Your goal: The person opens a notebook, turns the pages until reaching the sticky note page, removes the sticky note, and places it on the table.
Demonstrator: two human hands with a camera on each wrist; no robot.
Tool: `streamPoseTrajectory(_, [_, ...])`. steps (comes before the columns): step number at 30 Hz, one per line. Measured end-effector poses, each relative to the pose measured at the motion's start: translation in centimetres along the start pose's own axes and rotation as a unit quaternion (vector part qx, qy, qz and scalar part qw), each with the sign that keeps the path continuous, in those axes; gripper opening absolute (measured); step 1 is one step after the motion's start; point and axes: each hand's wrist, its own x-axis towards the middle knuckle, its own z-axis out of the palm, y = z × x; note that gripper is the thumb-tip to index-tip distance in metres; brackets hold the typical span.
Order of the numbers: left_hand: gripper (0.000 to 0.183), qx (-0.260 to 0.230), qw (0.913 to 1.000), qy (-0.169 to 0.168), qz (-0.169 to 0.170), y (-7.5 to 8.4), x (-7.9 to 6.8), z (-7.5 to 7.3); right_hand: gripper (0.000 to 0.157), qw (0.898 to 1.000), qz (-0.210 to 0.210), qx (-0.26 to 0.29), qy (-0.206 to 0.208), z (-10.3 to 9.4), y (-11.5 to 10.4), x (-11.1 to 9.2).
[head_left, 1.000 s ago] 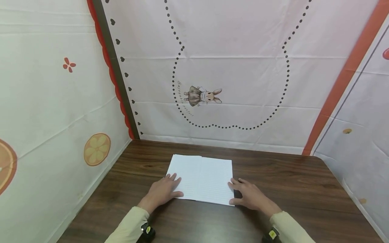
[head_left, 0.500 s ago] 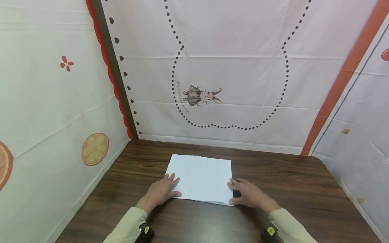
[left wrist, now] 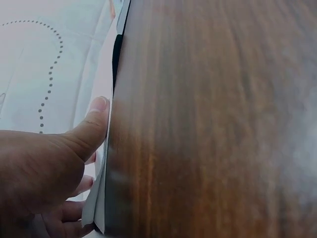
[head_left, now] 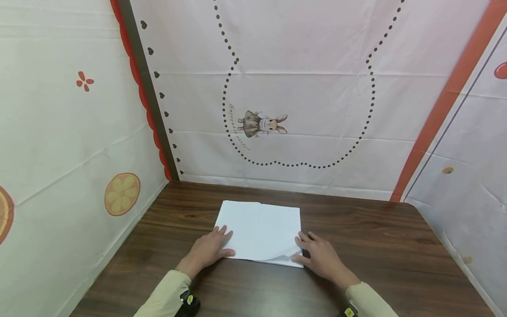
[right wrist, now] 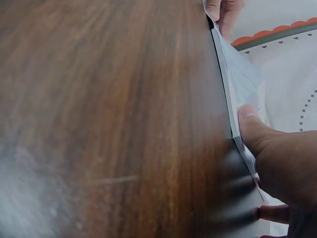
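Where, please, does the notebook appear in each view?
Head: the open notebook lies at lower centre.
Left wrist: the notebook shows edge-on, left of centre.
Right wrist: the notebook shows nearly edge-on, right of centre.
Shared landmark: the brown table.

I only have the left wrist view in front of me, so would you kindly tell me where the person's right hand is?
Observer: The right hand is at the right-hand edge of the open notebook, by its near corner.
Operator: Thank you; is the right-hand page lying flat there?
Observer: No, the head view shows it curling up along its near edge, next to the thumb.
Operator: And is anything printed on the cloth at the person's left, which my view leaves out?
Observer: Yes, a round orange slice is printed on it, low down near the table.
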Motion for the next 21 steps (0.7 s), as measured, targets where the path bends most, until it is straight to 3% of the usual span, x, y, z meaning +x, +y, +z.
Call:
streamPoseTrajectory(5, [0.066,0.008,0.9986,-0.041,-0.032,1.2,0.3,-0.9,0.067,1.000,0.010,-0.005,-0.003,0.2,0.1,-0.1])
streamPoseTrajectory(9, [0.066,0.040,0.9936,-0.084,-0.063,3.0,0.8,-2.3,0.066,1.000,0.011,-0.001,-0.002,0.1,-0.1,-0.1])
streamPoseTrajectory(12, [0.062,0.064,0.9909,-0.094,-0.072,4.7,1.4,-3.2,0.066,1.000,0.012,0.009,-0.002,0.0,-0.1,0.0])
streamPoseTrajectory(15, [0.053,0.063,0.9962,-0.047,-0.037,6.4,2.2,-3.2,0.065,1.000,0.014,0.013,-0.003,0.0,-0.2,-0.1])
streamPoseTrajectory(18, [0.050,0.029,0.9988,0.010,0.037,7.8,3.1,-2.2,0.064,1.000,0.014,0.014,-0.004,0.0,-0.1,-0.1])
streamPoseTrajectory(21, [0.059,-0.004,0.9924,0.009,0.123,8.9,3.9,-0.9,0.064,1.000,0.013,0.013,-0.003,0.0,0.0,0.0])
